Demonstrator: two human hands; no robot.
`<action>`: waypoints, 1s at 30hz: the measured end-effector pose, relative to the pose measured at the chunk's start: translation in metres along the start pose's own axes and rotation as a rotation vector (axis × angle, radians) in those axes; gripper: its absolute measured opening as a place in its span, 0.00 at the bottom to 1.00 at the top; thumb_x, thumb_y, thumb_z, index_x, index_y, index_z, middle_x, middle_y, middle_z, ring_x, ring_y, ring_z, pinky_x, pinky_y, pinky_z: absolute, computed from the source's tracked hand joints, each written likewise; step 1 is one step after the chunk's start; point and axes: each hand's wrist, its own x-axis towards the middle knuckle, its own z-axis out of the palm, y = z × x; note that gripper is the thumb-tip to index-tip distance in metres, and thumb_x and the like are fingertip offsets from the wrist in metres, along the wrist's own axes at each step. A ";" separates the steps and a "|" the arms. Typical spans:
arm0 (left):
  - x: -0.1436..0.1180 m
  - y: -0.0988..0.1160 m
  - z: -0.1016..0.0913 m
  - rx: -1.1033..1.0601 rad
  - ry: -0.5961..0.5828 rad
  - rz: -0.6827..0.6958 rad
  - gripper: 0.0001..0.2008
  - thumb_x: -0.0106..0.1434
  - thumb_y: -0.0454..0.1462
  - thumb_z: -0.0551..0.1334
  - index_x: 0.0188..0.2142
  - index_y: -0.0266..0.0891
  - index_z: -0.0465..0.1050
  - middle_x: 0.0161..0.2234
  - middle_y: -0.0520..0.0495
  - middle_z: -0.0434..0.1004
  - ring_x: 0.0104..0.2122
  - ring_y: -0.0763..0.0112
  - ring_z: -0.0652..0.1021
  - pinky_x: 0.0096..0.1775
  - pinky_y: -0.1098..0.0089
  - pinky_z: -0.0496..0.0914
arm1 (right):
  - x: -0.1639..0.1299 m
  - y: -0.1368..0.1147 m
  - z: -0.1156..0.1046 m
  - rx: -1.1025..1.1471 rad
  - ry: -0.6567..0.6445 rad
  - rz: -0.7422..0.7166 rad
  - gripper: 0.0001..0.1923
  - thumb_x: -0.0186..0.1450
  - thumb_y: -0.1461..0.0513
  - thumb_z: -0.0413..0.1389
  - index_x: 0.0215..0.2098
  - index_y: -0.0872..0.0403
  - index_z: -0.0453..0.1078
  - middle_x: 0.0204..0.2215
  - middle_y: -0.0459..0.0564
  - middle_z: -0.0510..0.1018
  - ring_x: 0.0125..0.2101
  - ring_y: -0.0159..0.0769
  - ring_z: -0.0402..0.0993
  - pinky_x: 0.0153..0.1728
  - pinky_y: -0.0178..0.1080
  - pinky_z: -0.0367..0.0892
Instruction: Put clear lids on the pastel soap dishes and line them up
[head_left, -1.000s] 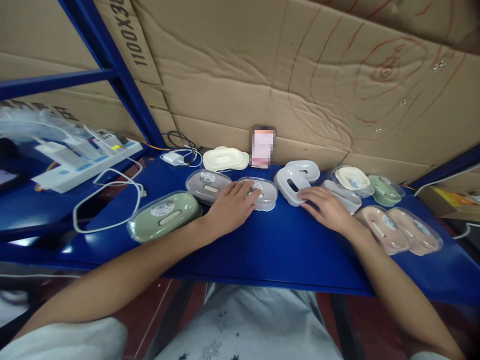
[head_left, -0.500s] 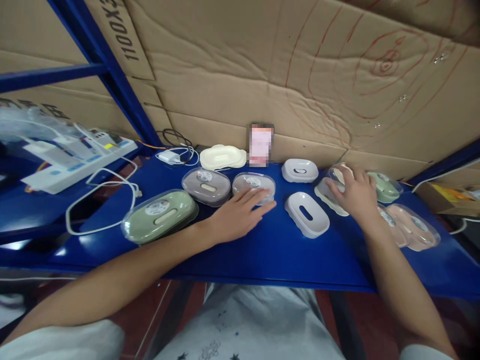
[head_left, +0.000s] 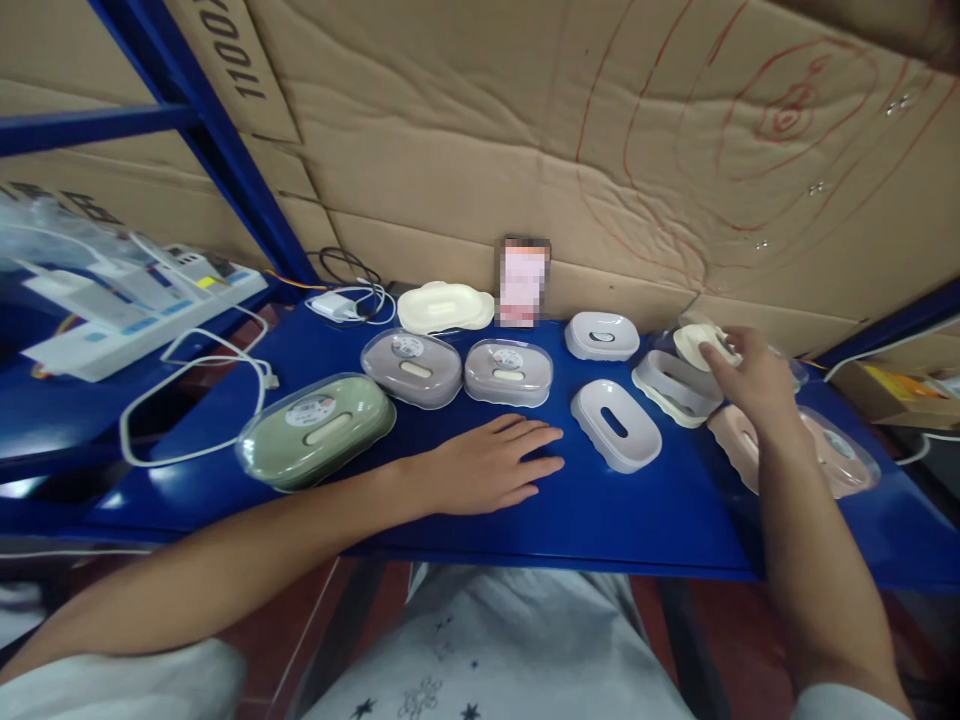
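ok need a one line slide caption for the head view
Right hand at a cream oval piece; left hand spread over a blue table, near two clear-lidded grey dishes.

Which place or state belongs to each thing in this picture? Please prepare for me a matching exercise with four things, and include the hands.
Things
1. Left hand
2. Phone
3. Green soap dish with clear lid
4. Right hand

Places and states
A. At a cream soap dish
B. Leftmost of the soap dishes
C. Fingers spread, holding nothing, over the blue tabletop
D. Upright at the back, by the cardboard

Right pairs: 1-C, 2-D, 3-B, 4-A
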 end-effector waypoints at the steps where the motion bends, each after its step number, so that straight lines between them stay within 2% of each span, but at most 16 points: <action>1: 0.000 0.000 0.000 -0.008 0.003 -0.003 0.18 0.75 0.39 0.65 0.62 0.40 0.77 0.67 0.34 0.73 0.64 0.49 0.76 0.65 0.53 0.69 | 0.000 -0.001 -0.003 0.023 0.015 -0.006 0.30 0.74 0.45 0.53 0.64 0.56 0.71 0.55 0.66 0.83 0.50 0.53 0.82 0.53 0.48 0.71; 4: 0.000 0.001 0.000 -0.014 0.003 -0.006 0.17 0.75 0.39 0.65 0.61 0.41 0.77 0.66 0.35 0.74 0.63 0.51 0.77 0.64 0.55 0.69 | -0.003 -0.009 -0.004 0.095 0.034 -0.083 0.29 0.77 0.45 0.49 0.63 0.56 0.72 0.56 0.65 0.83 0.52 0.51 0.82 0.54 0.47 0.72; 7: 0.000 0.001 0.001 -0.004 -0.007 -0.006 0.16 0.75 0.39 0.64 0.60 0.41 0.78 0.65 0.36 0.75 0.62 0.52 0.77 0.63 0.56 0.70 | -0.009 -0.024 0.005 0.160 -0.010 -0.237 0.27 0.76 0.46 0.50 0.61 0.53 0.74 0.59 0.60 0.82 0.58 0.50 0.79 0.60 0.48 0.70; 10: 0.000 0.000 0.003 0.001 -0.008 -0.003 0.14 0.75 0.39 0.65 0.58 0.41 0.79 0.64 0.36 0.75 0.62 0.52 0.77 0.62 0.56 0.70 | -0.011 -0.035 0.017 0.181 -0.093 -0.485 0.23 0.76 0.48 0.52 0.60 0.50 0.76 0.64 0.56 0.78 0.66 0.50 0.72 0.69 0.53 0.62; 12: 0.000 0.000 0.003 0.014 -0.019 -0.001 0.13 0.75 0.39 0.65 0.57 0.40 0.79 0.64 0.35 0.75 0.62 0.52 0.77 0.62 0.56 0.70 | -0.011 -0.034 0.021 0.117 -0.100 -0.556 0.22 0.77 0.50 0.51 0.61 0.49 0.75 0.68 0.55 0.75 0.69 0.51 0.68 0.71 0.58 0.58; 13: 0.000 0.000 0.003 0.026 -0.032 0.000 0.14 0.76 0.40 0.64 0.57 0.40 0.79 0.65 0.35 0.75 0.63 0.51 0.77 0.62 0.56 0.70 | -0.010 -0.032 0.021 0.072 -0.085 -0.534 0.22 0.78 0.51 0.50 0.63 0.49 0.74 0.69 0.56 0.73 0.70 0.51 0.67 0.71 0.58 0.57; 15: 0.000 0.000 0.003 0.047 -0.057 0.005 0.15 0.77 0.40 0.62 0.59 0.40 0.78 0.65 0.35 0.75 0.63 0.51 0.77 0.62 0.56 0.70 | -0.008 -0.022 0.019 -0.019 -0.052 -0.401 0.24 0.78 0.52 0.49 0.67 0.50 0.71 0.69 0.59 0.72 0.69 0.52 0.68 0.70 0.57 0.58; 17: 0.001 0.001 0.002 0.050 -0.066 0.010 0.17 0.77 0.40 0.62 0.62 0.40 0.76 0.67 0.35 0.73 0.63 0.50 0.77 0.62 0.55 0.70 | -0.006 -0.011 0.018 -0.083 -0.036 -0.261 0.26 0.77 0.52 0.52 0.68 0.54 0.69 0.65 0.66 0.76 0.65 0.57 0.72 0.66 0.58 0.61; 19: 0.001 0.002 0.001 0.039 -0.060 0.014 0.20 0.77 0.39 0.62 0.65 0.40 0.73 0.69 0.34 0.71 0.64 0.49 0.76 0.63 0.54 0.70 | -0.004 -0.003 0.018 -0.120 -0.044 -0.167 0.27 0.74 0.51 0.56 0.66 0.56 0.72 0.57 0.69 0.82 0.58 0.59 0.78 0.62 0.59 0.63; 22: 0.002 0.003 0.001 0.023 -0.064 0.020 0.23 0.75 0.35 0.62 0.68 0.39 0.70 0.72 0.33 0.67 0.66 0.48 0.75 0.63 0.52 0.71 | -0.002 -0.001 0.018 -0.113 -0.057 -0.121 0.21 0.72 0.51 0.57 0.56 0.55 0.78 0.49 0.66 0.86 0.49 0.56 0.81 0.54 0.54 0.68; 25: 0.002 0.005 0.002 0.019 -0.041 0.019 0.26 0.74 0.33 0.63 0.69 0.39 0.68 0.73 0.32 0.65 0.67 0.46 0.73 0.65 0.50 0.71 | -0.005 -0.013 0.010 -0.044 0.021 -0.128 0.21 0.73 0.51 0.54 0.53 0.57 0.78 0.49 0.67 0.85 0.47 0.54 0.81 0.51 0.51 0.71; 27: 0.002 0.006 0.001 0.033 0.045 -0.002 0.28 0.74 0.34 0.63 0.71 0.41 0.65 0.74 0.30 0.61 0.69 0.44 0.71 0.67 0.47 0.69 | -0.014 -0.027 -0.003 0.022 0.072 -0.185 0.23 0.75 0.49 0.53 0.55 0.57 0.77 0.51 0.64 0.84 0.48 0.52 0.81 0.54 0.49 0.72; 28: 0.002 0.006 0.000 0.043 0.112 -0.019 0.29 0.74 0.34 0.63 0.73 0.41 0.63 0.75 0.30 0.59 0.70 0.44 0.69 0.67 0.46 0.68 | -0.022 -0.036 -0.010 0.067 0.072 -0.247 0.22 0.75 0.48 0.54 0.55 0.54 0.77 0.52 0.61 0.84 0.49 0.50 0.82 0.56 0.48 0.73; 30: 0.001 0.005 -0.005 0.078 0.286 -0.048 0.31 0.75 0.35 0.63 0.74 0.44 0.59 0.76 0.29 0.56 0.72 0.44 0.66 0.68 0.46 0.68 | -0.042 -0.056 -0.026 0.198 0.005 -0.461 0.18 0.74 0.47 0.57 0.53 0.49 0.78 0.53 0.54 0.85 0.52 0.47 0.82 0.58 0.47 0.73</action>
